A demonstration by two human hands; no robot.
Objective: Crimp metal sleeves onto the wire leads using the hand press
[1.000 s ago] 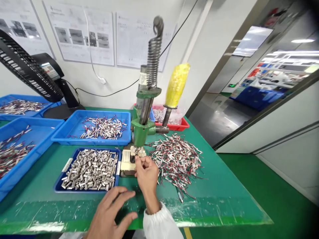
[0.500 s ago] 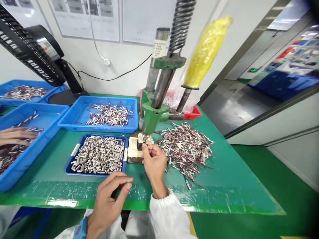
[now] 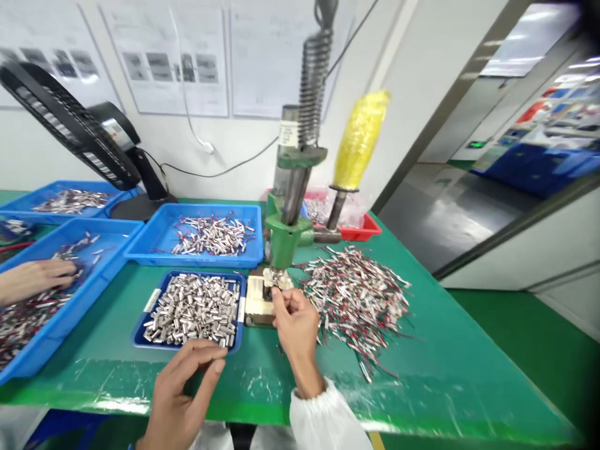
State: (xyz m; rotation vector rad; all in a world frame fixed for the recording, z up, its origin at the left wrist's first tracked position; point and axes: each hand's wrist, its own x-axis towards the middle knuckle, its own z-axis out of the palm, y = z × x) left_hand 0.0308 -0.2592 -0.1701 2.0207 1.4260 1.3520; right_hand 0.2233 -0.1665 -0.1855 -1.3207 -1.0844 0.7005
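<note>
My right hand is at the base of a green hand press, thumb and forefinger pinched just under its ram. Whatever sits between those fingertips is too small and covered to make out. My left hand hovers at the front edge of a dark blue tray filled with small metal cylinders. Its fingers are curved, with the thumb apart from them and nothing visible between. To the right of the press lies a heap of small silvery parts with red and dark wires.
A yellow-wrapped lever handle rises right of the press. Blue bins of wired parts stand left and behind, a red bin behind the press. Another person's hand reaches into the left bin. A black fan stands at the back.
My left hand has moved left, from in front of the press to the metal cylinder tray's edge. My right hand stays at the press. The camera view has tilted up.
</note>
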